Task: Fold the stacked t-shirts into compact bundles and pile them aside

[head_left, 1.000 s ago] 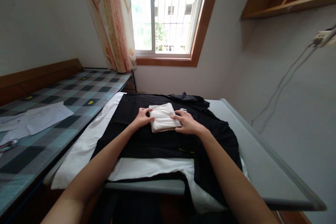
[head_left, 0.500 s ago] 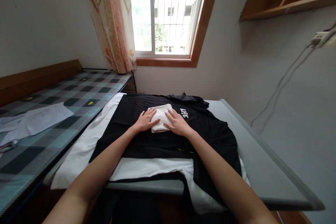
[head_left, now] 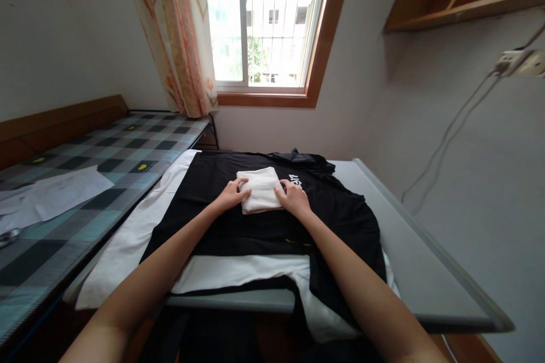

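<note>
Left hand (head_left: 230, 195), right hand (head_left: 294, 197), curled, clasping cloth (head_left: 261, 188)

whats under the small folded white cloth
A black shirt shows all around the cloth. White fabric sticks out from beneath the shirt, with the table below. Whatever lies directly under the cloth is covered and can't be seen.

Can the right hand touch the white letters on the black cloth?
Probably yes: the right hand, at the square folded white cloth, is right beside the white letters, with nothing visible between.
</note>
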`<state>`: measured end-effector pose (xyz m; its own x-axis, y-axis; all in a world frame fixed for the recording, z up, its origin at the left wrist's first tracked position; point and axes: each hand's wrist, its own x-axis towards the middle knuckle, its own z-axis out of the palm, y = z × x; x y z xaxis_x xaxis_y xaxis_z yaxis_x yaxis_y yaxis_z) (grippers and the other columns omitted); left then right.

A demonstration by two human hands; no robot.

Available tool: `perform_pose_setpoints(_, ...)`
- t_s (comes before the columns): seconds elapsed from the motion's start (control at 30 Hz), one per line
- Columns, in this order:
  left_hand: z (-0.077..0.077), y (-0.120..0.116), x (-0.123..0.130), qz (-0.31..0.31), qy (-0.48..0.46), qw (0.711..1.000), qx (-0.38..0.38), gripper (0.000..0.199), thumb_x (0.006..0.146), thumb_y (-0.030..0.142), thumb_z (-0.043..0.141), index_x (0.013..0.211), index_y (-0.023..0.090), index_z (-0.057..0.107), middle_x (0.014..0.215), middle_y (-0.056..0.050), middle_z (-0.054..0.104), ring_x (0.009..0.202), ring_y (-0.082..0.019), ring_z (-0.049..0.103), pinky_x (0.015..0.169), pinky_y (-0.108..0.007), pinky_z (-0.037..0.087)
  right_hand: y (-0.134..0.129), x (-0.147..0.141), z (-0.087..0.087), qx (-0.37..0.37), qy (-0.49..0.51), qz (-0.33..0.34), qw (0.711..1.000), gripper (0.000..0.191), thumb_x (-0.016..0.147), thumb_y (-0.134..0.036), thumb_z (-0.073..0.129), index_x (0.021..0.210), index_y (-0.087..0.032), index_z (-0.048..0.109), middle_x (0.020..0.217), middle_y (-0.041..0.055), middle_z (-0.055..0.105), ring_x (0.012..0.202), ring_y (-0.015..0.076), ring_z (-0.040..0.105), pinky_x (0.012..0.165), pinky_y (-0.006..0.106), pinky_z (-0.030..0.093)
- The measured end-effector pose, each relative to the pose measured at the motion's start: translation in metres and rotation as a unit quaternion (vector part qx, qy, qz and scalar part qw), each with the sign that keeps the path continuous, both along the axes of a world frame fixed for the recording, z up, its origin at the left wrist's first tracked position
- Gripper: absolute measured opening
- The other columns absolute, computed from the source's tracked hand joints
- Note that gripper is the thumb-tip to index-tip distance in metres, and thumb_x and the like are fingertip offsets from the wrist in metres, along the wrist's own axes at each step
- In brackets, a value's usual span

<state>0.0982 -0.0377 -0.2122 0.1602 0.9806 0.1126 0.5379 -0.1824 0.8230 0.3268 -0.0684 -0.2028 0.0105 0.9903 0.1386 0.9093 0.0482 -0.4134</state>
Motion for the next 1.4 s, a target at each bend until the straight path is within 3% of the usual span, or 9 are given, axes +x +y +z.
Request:
perform_pose_setpoints(0.23,0.015,-0.009,0.002,-0.011,-0.325,0.919,-0.222,0.052,0.062,0.025,0.083,0.110,0.016,0.067,0.097,-0.009,0.070,0.086,-0.019,0.066,0.077,-0.030,0.053,0.000,0.003,-0.001,0.004,0.046,-0.005,0.999,0.044,0.089,-0.047,0.050,0.125,-0.023,0.062,0.106,0.0085,0.071,0.098,0.0254,0.065,0.084,0.033,0.046)
perform_pose_setpoints(0.37,0.018,-0.013,0.005,0.013,-0.353,0.911,-0.211,0.055,0.054,0.019,0.085,0.107,0.013,0.068,0.096,-0.010,0.071,0.082,-0.018,0.067,0.076,-0.029,0.053,0.003,0.005,-0.004,0.024,0.101,-0.020,0.994,0.044,0.088,-0.051,0.051,0.119,-0.023,0.065,0.095,0.0058,0.072,0.091,0.0245,0.066,0.078,0.032,0.047)
perform_pose_setpoints(0.6,0.081,0.010,0.003,0.016,-0.066,0.992,0.107,0.045,0.073,0.014,0.062,0.117,0.012,0.069,0.108,-0.010,0.071,0.091,-0.022,0.066,0.084,-0.035,0.052,0.009,0.011,-0.011,0.078,0.162,-0.043,0.983,0.037,0.088,-0.051,0.052,0.106,-0.022,0.068,0.089,0.0053,0.071,0.082,0.0213,0.066,0.074,0.031,0.048)
perform_pose_setpoints(0.73,0.121,0.010,0.017,-0.031,0.248,0.910,0.330,0.050,0.082,0.004,0.048,0.125,0.023,0.065,0.132,-0.006,0.062,0.107,-0.024,0.057,0.097,-0.042,0.043,0.015,0.017,-0.014,0.107,0.209,-0.043,0.971,0.034,0.085,-0.049,0.055,0.101,-0.022,0.069,0.086,0.0047,0.070,0.077,0.0208,0.065,0.073,0.033,0.049)
perform_pose_setpoints(0.83,0.106,-0.014,0.041,-0.095,0.390,0.829,0.389,0.056,0.090,0.005,0.039,0.139,0.029,0.051,0.130,-0.008,0.060,0.107,-0.025,0.055,0.093,-0.044,0.041,0.023,0.023,-0.014,0.173,0.291,-0.056,0.939,0.042,0.086,-0.053,0.048,0.099,-0.019,0.068,0.089,0.0084,0.070,0.075,0.0206,0.064,0.073,0.033,0.051)
perform_pose_setpoints(0.97,0.054,-0.049,0.066,-0.250,0.448,0.792,0.333,0.059,0.091,0.010,0.045,0.145,0.032,0.041,0.115,-0.008,0.064,0.098,-0.023,0.058,0.084,-0.036,0.045,0.030,0.029,-0.011,0.233,0.359,-0.049,0.902,0.047,0.089,-0.053,0.038,0.095,-0.016,0.067,0.092,0.0112,0.070,0.081,0.0223,0.065,0.076,0.035,0.052)
perform_pose_setpoints(1.07,0.035,-0.054,0.068,-0.265,0.389,0.834,0.287,0.046,0.092,0.024,0.051,0.137,0.030,0.052,0.112,-0.008,0.065,0.098,-0.024,0.060,0.086,-0.036,0.047,0.027,0.026,-0.008,0.246,0.320,-0.020,0.915,0.047,0.091,-0.050,0.037,0.096,-0.017,0.069,0.098,0.0120,0.070,0.089,0.0232,0.065,0.083,0.037,0.052)
perform_pose_setpoints(1.2,0.032,-0.033,0.055,-0.136,0.263,0.920,0.257,0.037,0.095,0.033,0.043,0.127,0.024,0.061,0.121,-0.011,0.063,0.112,-0.027,0.057,0.100,-0.040,0.042,0.020,0.017,-0.005,0.218,0.201,0.075,0.952,0.046,0.097,-0.041,0.032,0.121,-0.019,0.066,0.129,0.0118,0.062,0.122,0.0229,0.054,0.105,0.038,0.041)
perform_pose_setpoints(1.4,-0.001,-0.006,0.029,-0.118,0.223,0.951,0.178,0.056,0.089,0.045,0.052,0.140,0.021,0.050,0.154,-0.012,0.038,0.145,-0.033,0.025,0.117,-0.051,0.018,0.018,0.009,-0.013,0.051,0.005,0.170,0.984,0.057,0.099,-0.048,0.033,0.149,-0.022,0.040,0.160,0.0084,0.026,0.147,0.0256,0.020,0.117,0.047,0.022)
